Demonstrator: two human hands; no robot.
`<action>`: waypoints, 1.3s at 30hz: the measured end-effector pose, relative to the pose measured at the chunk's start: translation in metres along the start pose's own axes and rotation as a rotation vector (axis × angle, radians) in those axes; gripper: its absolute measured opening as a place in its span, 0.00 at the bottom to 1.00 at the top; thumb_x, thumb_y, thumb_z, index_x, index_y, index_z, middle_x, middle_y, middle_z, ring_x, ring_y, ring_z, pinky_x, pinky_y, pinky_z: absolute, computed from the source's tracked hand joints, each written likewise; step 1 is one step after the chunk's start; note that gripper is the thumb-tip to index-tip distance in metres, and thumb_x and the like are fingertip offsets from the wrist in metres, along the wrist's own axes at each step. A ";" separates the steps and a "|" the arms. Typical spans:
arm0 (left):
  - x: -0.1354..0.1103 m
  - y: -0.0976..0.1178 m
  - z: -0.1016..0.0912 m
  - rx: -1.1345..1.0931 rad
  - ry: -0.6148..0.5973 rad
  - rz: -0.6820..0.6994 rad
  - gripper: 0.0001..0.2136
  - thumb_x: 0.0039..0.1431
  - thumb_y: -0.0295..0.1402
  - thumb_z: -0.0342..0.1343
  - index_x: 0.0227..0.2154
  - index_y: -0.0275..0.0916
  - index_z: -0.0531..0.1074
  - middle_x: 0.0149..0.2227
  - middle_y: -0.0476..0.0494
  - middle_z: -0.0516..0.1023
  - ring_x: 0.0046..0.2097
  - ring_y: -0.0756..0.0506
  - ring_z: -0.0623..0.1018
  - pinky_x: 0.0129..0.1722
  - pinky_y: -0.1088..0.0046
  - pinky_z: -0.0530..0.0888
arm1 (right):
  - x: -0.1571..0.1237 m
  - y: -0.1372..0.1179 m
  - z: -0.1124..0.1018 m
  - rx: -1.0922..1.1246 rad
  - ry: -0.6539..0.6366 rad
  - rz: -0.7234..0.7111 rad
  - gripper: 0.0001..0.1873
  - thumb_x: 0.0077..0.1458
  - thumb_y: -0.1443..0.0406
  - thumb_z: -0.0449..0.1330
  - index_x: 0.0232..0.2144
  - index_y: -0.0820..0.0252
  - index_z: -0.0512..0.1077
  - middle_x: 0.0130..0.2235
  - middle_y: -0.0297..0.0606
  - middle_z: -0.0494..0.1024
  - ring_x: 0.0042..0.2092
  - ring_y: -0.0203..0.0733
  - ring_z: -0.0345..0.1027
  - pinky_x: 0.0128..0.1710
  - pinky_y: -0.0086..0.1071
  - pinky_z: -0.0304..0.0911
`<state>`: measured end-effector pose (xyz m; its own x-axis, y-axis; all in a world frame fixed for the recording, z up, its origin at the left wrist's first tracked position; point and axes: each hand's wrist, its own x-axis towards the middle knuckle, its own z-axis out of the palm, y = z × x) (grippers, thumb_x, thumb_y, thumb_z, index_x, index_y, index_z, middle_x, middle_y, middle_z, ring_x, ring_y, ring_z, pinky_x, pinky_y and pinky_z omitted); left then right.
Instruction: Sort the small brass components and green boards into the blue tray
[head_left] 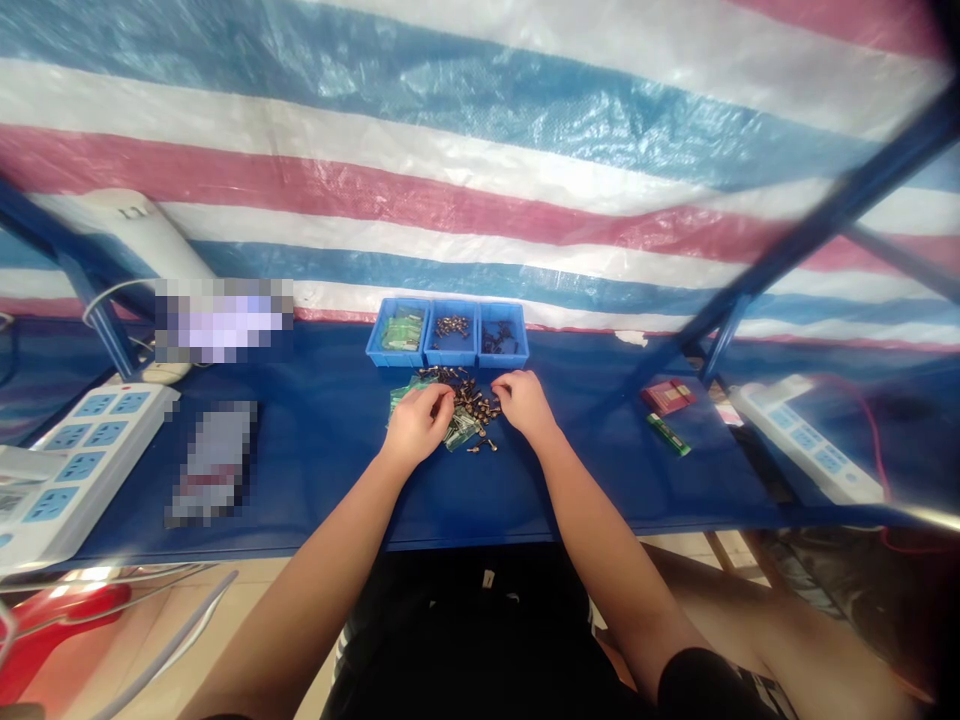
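Note:
A loose pile of small brass-coloured and dark metal pieces, mixed with green-and-clear packets, lies on the blue table. My left hand is at the pile's left side, thumb and fingers pinched together; anything between them is too small to make out. Across from it, my right hand is at the right edge with its fingertips closed, and what they hold does not show. Just behind the pile stand three joined blue bins: the left bin has green packets, the middle bin brass-coloured pieces, the right bin dark pieces.
Power strips stand on the left and right. A red box and a green packet lie to the right. Blurred-out items sit at left. Blue metal struts rise at both sides before a striped sheet.

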<state>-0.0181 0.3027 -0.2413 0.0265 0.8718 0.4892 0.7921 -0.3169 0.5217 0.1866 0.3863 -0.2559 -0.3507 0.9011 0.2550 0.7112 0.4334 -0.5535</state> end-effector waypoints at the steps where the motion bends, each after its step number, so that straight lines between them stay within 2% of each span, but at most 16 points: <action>1: 0.000 0.000 0.000 0.002 -0.001 0.003 0.09 0.65 0.35 0.49 0.40 0.40 0.73 0.37 0.44 0.79 0.38 0.45 0.77 0.37 0.70 0.71 | 0.000 0.000 -0.001 0.008 0.006 -0.003 0.12 0.59 0.69 0.54 0.32 0.58 0.77 0.37 0.42 0.78 0.41 0.46 0.66 0.48 0.39 0.59; 4: 0.000 -0.001 0.001 0.021 0.000 0.022 0.09 0.65 0.35 0.49 0.40 0.40 0.73 0.37 0.44 0.79 0.38 0.44 0.77 0.39 0.69 0.71 | -0.001 -0.005 -0.006 0.095 0.045 -0.020 0.12 0.60 0.68 0.52 0.32 0.59 0.76 0.37 0.42 0.77 0.42 0.45 0.65 0.49 0.40 0.59; 7: 0.000 0.000 0.001 0.038 0.026 0.042 0.10 0.65 0.36 0.50 0.43 0.40 0.74 0.36 0.45 0.79 0.37 0.45 0.76 0.41 0.68 0.72 | -0.004 -0.017 -0.012 0.395 0.028 -0.032 0.10 0.61 0.63 0.53 0.36 0.58 0.74 0.39 0.39 0.76 0.41 0.42 0.67 0.46 0.37 0.61; 11: 0.000 0.000 0.000 0.008 0.046 0.061 0.14 0.64 0.38 0.52 0.51 0.42 0.71 0.33 0.47 0.79 0.34 0.47 0.76 0.41 0.69 0.73 | -0.010 -0.035 -0.016 0.898 -0.224 0.024 0.12 0.59 0.56 0.56 0.37 0.58 0.72 0.35 0.35 0.75 0.34 0.37 0.67 0.37 0.32 0.64; 14: 0.000 0.000 0.000 -0.026 0.026 0.096 0.11 0.65 0.37 0.51 0.46 0.42 0.73 0.39 0.45 0.80 0.38 0.46 0.77 0.41 0.69 0.73 | -0.013 -0.043 -0.015 1.041 -0.327 0.038 0.13 0.57 0.55 0.59 0.37 0.58 0.72 0.35 0.35 0.74 0.33 0.35 0.66 0.36 0.31 0.64; 19: -0.001 -0.001 0.000 -0.043 -0.002 0.081 0.10 0.66 0.37 0.49 0.43 0.40 0.73 0.38 0.44 0.79 0.38 0.45 0.77 0.40 0.69 0.72 | -0.013 -0.044 -0.011 1.071 -0.306 0.079 0.15 0.55 0.54 0.61 0.38 0.58 0.74 0.35 0.36 0.76 0.35 0.36 0.69 0.34 0.30 0.66; 22: -0.001 -0.001 -0.001 -0.036 -0.024 0.072 0.10 0.66 0.37 0.48 0.42 0.40 0.72 0.36 0.43 0.78 0.37 0.45 0.76 0.38 0.69 0.72 | -0.015 -0.044 -0.009 1.002 -0.231 0.030 0.16 0.53 0.56 0.63 0.41 0.57 0.75 0.38 0.38 0.79 0.39 0.39 0.72 0.40 0.33 0.68; 27: 0.000 0.002 -0.002 -0.055 -0.030 0.054 0.11 0.66 0.38 0.48 0.44 0.41 0.72 0.39 0.43 0.79 0.40 0.44 0.77 0.41 0.68 0.72 | -0.016 -0.045 -0.005 0.924 -0.122 0.022 0.14 0.53 0.57 0.63 0.39 0.58 0.78 0.39 0.40 0.81 0.41 0.42 0.75 0.45 0.37 0.70; 31: 0.000 0.001 -0.002 -0.078 -0.021 0.052 0.11 0.66 0.38 0.48 0.44 0.42 0.71 0.41 0.43 0.79 0.41 0.44 0.77 0.42 0.68 0.73 | -0.016 -0.046 -0.004 0.955 -0.142 0.033 0.13 0.53 0.58 0.63 0.39 0.58 0.78 0.40 0.40 0.81 0.42 0.42 0.76 0.45 0.37 0.71; 35: 0.000 0.000 -0.002 -0.062 -0.050 0.053 0.11 0.67 0.37 0.46 0.42 0.40 0.71 0.36 0.43 0.78 0.38 0.45 0.76 0.40 0.69 0.72 | -0.018 -0.049 -0.005 0.838 -0.067 -0.018 0.13 0.54 0.60 0.62 0.41 0.58 0.78 0.40 0.40 0.81 0.39 0.41 0.75 0.41 0.35 0.70; 39: 0.000 0.001 -0.003 -0.057 -0.068 0.047 0.11 0.67 0.38 0.46 0.41 0.40 0.71 0.34 0.44 0.77 0.37 0.45 0.75 0.38 0.69 0.71 | -0.020 -0.051 -0.005 0.738 -0.030 -0.049 0.10 0.53 0.61 0.63 0.38 0.58 0.79 0.38 0.39 0.81 0.36 0.40 0.75 0.38 0.34 0.70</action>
<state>-0.0188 0.3012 -0.2391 0.1054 0.8781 0.4667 0.7531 -0.3770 0.5393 0.1598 0.3463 -0.2288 -0.3957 0.8756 0.2769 0.1031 0.3419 -0.9341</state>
